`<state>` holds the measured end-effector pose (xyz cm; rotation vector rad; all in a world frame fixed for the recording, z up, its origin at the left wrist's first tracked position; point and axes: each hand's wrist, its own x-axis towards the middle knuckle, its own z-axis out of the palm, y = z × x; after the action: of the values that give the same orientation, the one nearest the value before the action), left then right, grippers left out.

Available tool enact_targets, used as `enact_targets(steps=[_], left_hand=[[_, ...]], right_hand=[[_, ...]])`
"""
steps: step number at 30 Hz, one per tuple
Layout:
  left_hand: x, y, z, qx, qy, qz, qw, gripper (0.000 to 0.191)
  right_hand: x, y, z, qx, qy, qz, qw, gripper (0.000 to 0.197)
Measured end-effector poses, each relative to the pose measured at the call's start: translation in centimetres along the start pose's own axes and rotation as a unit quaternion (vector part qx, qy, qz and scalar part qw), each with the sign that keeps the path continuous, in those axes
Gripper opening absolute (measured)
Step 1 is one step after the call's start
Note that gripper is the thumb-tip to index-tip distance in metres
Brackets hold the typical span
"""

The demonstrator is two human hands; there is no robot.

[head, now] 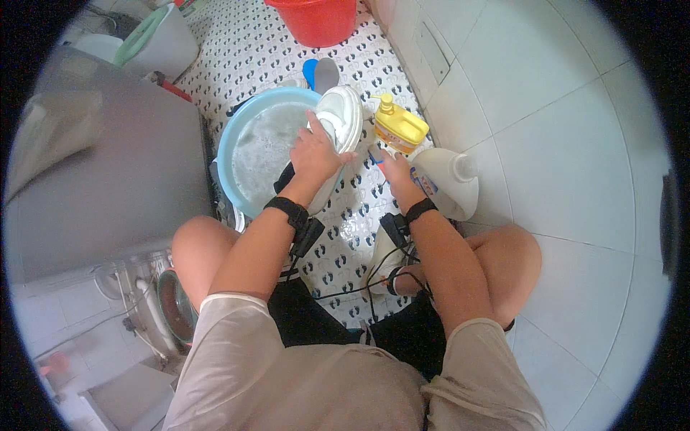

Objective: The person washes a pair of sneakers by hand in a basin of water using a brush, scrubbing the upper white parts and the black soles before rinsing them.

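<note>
My left hand [315, 153] grips a white shoe [353, 116], tilted over the right rim of a light blue basin [229, 180]. Cloudy, sudsy water [264, 137] fills much of the basin. Part of the shoe's upper and its dark opening lie behind my hand and wrist. To the right of the shoe, my right hand [398, 175] holds a small brush [375, 155] with blue and orange parts; my fingers cover most of it. That hand is just below a yellow pump bottle [403, 126] and beside a large white jug [453, 180].
Grey and blue insoles [326, 75] lie beyond the basin, with a red bucket [318, 21] farther back. A tiled wall [544, 167] bounds the right side. On the left stands a large grey panel [124, 178]. Black cables [350, 293] hang between my wrists.
</note>
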<state>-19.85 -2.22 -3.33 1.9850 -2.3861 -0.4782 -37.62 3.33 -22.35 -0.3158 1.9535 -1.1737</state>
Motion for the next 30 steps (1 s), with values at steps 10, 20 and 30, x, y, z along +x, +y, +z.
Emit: enact_targets(steps=[10,20,30], left_hand=[[0.0,-5.2,-1.2,-0.146,-0.054,0.065,0.986,0.125],[0.6,-11.2,-0.6,-0.240,0.001,-0.064,0.969,0.117],[0.7,-15.0,1.3,-0.234,-0.090,0.026,0.968,0.127]], right_hand=[[-9.5,-11.2,1.5,-0.073,-0.233,-0.251,0.937,0.064],[-12.3,-11.3,8.7,-0.172,-0.218,-0.373,0.885,0.084],[-10.4,-9.3,13.7,-0.190,-0.289,-0.226,0.911,0.097]])
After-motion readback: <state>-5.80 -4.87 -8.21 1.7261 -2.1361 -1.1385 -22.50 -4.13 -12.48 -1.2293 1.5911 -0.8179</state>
